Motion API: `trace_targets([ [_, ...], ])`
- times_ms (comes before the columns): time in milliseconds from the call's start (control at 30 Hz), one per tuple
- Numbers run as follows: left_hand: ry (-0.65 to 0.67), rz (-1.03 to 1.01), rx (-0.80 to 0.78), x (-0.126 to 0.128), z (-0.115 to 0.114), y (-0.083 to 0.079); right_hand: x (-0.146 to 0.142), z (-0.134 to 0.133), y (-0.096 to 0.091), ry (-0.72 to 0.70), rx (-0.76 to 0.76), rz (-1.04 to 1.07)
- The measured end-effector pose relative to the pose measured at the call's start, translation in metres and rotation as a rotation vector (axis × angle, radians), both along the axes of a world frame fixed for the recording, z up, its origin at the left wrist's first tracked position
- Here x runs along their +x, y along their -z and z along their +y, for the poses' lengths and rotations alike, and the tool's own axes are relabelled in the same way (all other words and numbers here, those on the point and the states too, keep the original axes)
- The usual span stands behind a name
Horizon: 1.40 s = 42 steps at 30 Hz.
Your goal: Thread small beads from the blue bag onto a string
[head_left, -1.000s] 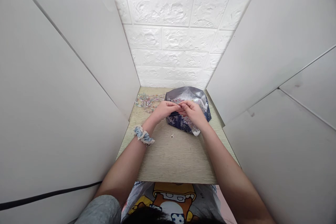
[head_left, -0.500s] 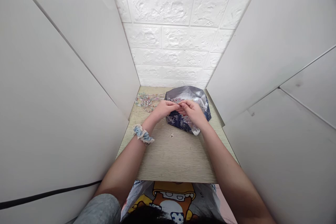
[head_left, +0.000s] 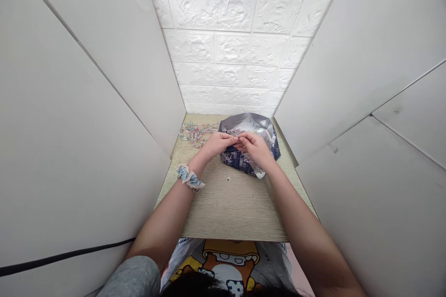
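My left hand [head_left: 220, 143] and my right hand [head_left: 255, 147] meet fingertip to fingertip over a dark blue patterned bag [head_left: 234, 159] with a silvery lining. Both are closed in a pinch; whatever sits between the fingertips is too small to make out. Inside the open bag, small pinkish beads show around my right hand. To the left on the tabletop lies a heap of strung, multicoloured beads [head_left: 195, 133]. A tiny pale piece [head_left: 228, 178] rests on the wood in front of the bag.
The narrow wooden tabletop [head_left: 233, 213] runs back to a white brick-patterned wall [head_left: 233, 51]. Pale panels stand close on the left [head_left: 104, 79] and right [head_left: 365, 79]. A black cable [head_left: 69, 256] crosses the lower left. A blue scrunchie [head_left: 190, 178] circles my left wrist.
Both hands keep their pinch over the bag, with only a slight shift of the fingers. The bag and beads stay where they were.
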<state>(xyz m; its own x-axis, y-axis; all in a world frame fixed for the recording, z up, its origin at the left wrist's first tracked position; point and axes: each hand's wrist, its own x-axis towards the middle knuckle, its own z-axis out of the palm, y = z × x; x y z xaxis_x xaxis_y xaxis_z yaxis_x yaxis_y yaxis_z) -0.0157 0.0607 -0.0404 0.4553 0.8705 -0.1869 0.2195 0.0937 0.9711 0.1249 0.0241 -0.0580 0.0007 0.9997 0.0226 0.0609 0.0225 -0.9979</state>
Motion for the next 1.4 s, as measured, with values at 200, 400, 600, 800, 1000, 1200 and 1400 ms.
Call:
trace_targets([
  [200,0.002,-0.013,-0.036,-0.002,0.003,0.008,0.004,0.001,0.004,-0.014,0.053,-0.12],
  [400,0.055,0.001,-0.025,-0.004,0.003,0.006,0.008,0.001,0.004,0.025,0.15,-0.227],
  [600,0.062,0.022,0.012,-0.005,0.002,0.005,0.007,-0.001,0.002,0.124,0.252,-0.38],
  [800,0.053,-0.061,-0.035,-0.002,-0.001,0.004,0.005,-0.004,-0.005,0.129,0.381,-0.501],
  [1000,0.111,-0.24,-0.11,0.0,-0.003,0.004,0.003,-0.005,-0.009,0.069,0.421,-0.397],
  [1200,0.183,-0.225,-0.095,-0.002,-0.003,0.004,0.009,-0.005,-0.012,0.181,0.436,-0.26],
  [1400,0.169,-0.394,-0.104,-0.005,-0.004,-0.004,0.03,-0.001,-0.016,0.566,0.437,0.052],
])
